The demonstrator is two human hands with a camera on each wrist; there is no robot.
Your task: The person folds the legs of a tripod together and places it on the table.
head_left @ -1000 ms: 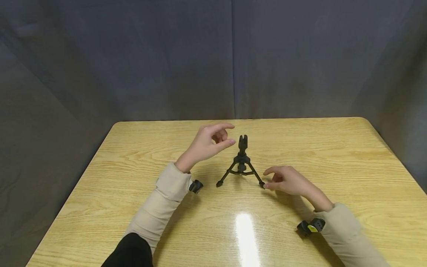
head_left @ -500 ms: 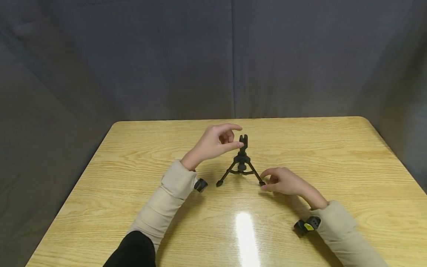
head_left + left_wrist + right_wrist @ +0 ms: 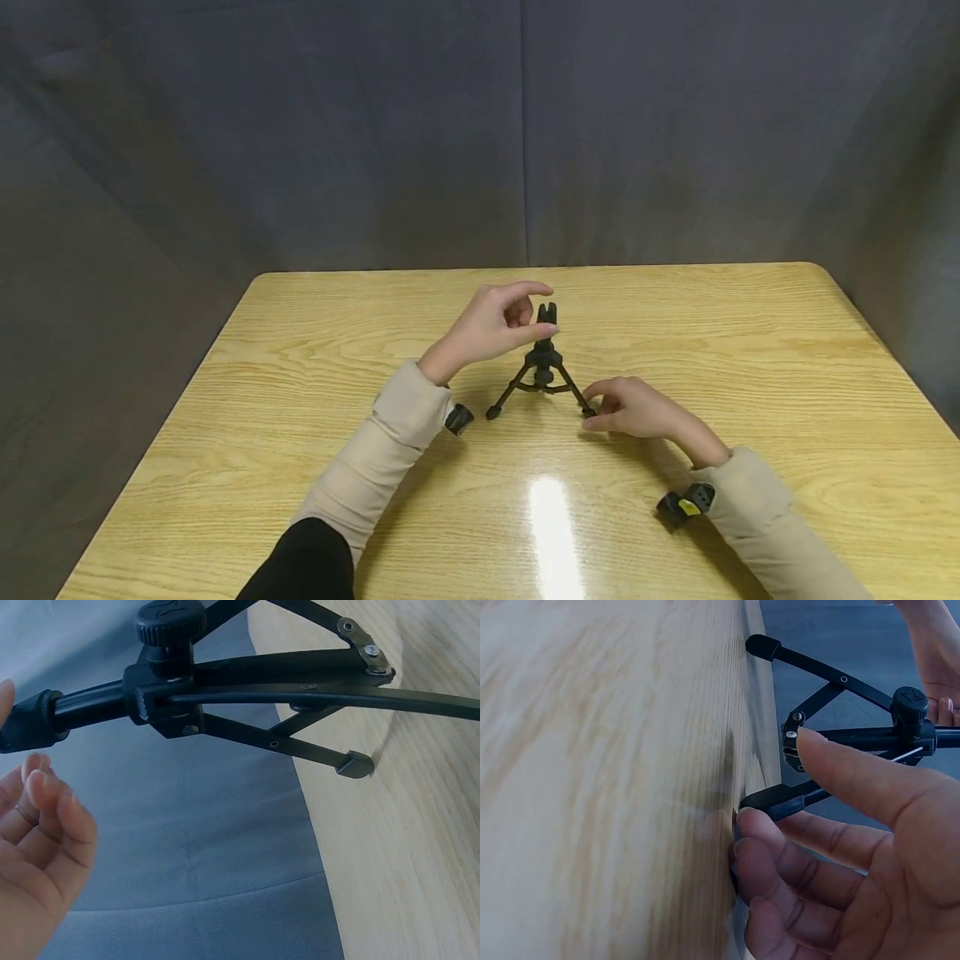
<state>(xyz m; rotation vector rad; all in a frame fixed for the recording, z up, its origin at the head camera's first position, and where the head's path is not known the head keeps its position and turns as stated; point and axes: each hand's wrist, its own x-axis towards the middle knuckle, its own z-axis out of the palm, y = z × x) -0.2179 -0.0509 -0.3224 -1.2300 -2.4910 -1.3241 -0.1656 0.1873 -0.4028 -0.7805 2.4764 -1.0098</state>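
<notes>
A small black tripod (image 3: pixel 543 358) stands upright on the wooden table, legs spread, with a forked-looking top. My left hand (image 3: pixel 487 327) is at its upper part, thumb overlapping the column below the fork and index finger arched above. In the left wrist view the loosely bent fingers of the left hand (image 3: pixel 46 832) sit beside the column's end, with a gap to it. My right hand (image 3: pixel 633 407) is low at the tripod's right foot. Seen from the right wrist, the thumb of this hand (image 3: pixel 877 847) and its bent fingers lie either side of the leg, fingertips right at the foot (image 3: pixel 774 801).
The light wooden table (image 3: pixel 315 350) has rounded far corners. A dark grey cloth (image 3: pixel 375 142) hangs behind it and at the sides. Each wrist carries a small black camera (image 3: pixel 459 418). A bright light reflection lies on the tabletop in front of the tripod.
My left hand has moved right, bringing its thumb from beside the tripod's top to across its column. My right hand has shifted slightly left to the foot. The tripod has not moved.
</notes>
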